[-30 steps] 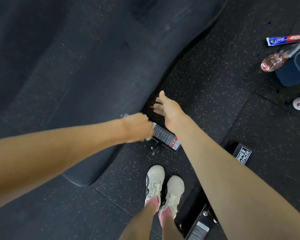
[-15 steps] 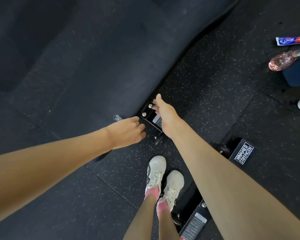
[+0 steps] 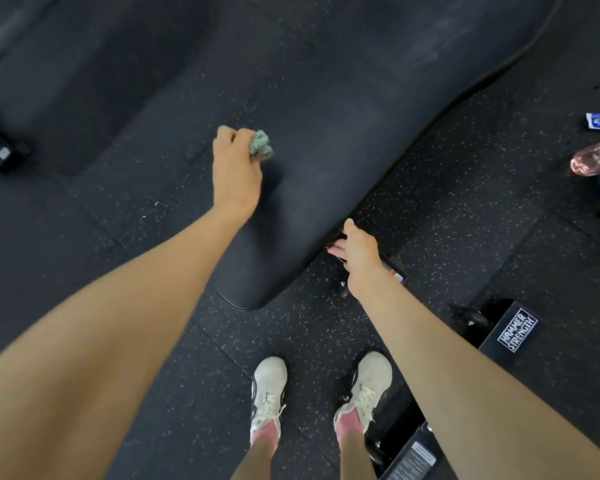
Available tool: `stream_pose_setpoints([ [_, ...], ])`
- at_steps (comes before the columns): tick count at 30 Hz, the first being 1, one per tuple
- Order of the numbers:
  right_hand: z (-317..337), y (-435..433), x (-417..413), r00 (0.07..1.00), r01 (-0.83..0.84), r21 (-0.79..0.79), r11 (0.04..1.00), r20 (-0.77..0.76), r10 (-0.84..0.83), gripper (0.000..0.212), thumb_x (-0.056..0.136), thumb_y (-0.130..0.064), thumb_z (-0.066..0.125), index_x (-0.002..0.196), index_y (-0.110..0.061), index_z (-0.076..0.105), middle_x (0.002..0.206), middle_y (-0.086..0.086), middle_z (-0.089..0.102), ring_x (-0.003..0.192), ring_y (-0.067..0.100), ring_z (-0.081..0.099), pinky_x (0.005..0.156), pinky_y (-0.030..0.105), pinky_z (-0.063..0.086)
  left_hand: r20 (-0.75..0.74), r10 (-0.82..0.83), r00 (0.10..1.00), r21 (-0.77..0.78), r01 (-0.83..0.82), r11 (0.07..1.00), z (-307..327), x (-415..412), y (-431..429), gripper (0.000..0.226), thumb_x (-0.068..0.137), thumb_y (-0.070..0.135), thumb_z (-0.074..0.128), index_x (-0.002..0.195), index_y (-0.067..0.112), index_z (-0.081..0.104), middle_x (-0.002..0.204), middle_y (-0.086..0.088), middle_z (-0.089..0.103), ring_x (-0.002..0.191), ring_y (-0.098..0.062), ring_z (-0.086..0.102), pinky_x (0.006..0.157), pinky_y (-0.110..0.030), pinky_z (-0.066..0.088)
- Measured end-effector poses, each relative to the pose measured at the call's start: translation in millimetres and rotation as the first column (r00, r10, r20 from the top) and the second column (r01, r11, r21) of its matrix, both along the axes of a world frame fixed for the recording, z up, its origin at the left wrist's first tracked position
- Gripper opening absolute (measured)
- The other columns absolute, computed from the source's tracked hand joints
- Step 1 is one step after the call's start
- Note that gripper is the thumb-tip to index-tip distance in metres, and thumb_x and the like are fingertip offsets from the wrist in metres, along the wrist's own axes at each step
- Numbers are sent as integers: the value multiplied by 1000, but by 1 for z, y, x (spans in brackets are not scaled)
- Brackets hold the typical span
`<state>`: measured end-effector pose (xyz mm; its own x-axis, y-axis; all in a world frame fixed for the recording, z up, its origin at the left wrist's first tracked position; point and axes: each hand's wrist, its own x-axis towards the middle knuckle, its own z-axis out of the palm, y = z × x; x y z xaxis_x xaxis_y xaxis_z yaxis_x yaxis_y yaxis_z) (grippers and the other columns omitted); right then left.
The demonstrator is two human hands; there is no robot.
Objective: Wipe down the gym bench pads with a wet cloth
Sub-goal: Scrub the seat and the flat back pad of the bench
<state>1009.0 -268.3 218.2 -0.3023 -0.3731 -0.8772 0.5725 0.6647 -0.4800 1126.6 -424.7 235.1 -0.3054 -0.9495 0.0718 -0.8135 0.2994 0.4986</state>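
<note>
Dark speckled rubber floor tiles (image 3: 430,188) beneath a black labelled machine frame (image 3: 515,329).

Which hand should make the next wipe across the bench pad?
Left. The left hand grips the crumpled green cloth at the left edge of the black bench pad; the right hand holds no cloth, by its right edge.
</note>
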Motion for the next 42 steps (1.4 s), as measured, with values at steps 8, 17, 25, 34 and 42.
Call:
stream_pose_setpoints([
  [8, -7, 9, 29, 980, 196, -27, 980, -32, -196, 37, 103, -30, 38, 131, -9, 51, 132, 15, 57, 102, 20, 62, 73, 22, 44, 1, -260, 966, -3, 260, 966, -33, 6, 56, 35, 69, -14, 56, 97, 3, 66, 94, -13, 61, 83, -34, 53, 65, -37, 41],
  [17, 8, 24, 48, 969, 240, -66, 968, 73, -236, 52, 104, -42, 28, 140, -9, 46, 134, 14, 56, 109, 22, 59, 99, 37, 39, -198, -587, 785, 173, 618, 767, -8, 63, 69, 32, 73, -8, 69, 101, 7, 68, 91, -7, 60, 83, -21, 57, 76, -27, 43],
  [25, -4, 33, 42, 961, 253, -103, 962, 138, -238, 53, 104, -44, 27, 136, -8, 49, 131, 14, 57, 109, 24, 59, 98, 38, 42, -101, -150, 984, 99, 160, 982, -32, 11, 21, 36, 78, -11, 51, 106, 6, 64, 106, -13, 53, 100, -31, 51, 82, -25, 36],
  [34, -6, 37, 19, 983, 175, -50, 983, 60, -172, 58, 104, -47, 21, 135, -10, 52, 135, 11, 56, 122, 22, 52, 104, 37, 33, -13, -798, 602, 76, 797, 600, -24, 21, 97, 46, 69, -20, 56, 108, 3, 64, 97, -10, 57, 86, -21, 44, 66, -42, 48],
  [42, -16, 43, 0, 974, 224, 31, 974, -46, -223, 57, 102, -48, 26, 140, -10, 46, 137, 11, 52, 118, 22, 51, 89, 30, 34, 707, -696, -126, 325, 932, 161, -40, -57, 100, 23, 93, 17, 50, 113, 18, 61, 112, -2, 61, 107, -22, 56, 105, -35, 28],
])
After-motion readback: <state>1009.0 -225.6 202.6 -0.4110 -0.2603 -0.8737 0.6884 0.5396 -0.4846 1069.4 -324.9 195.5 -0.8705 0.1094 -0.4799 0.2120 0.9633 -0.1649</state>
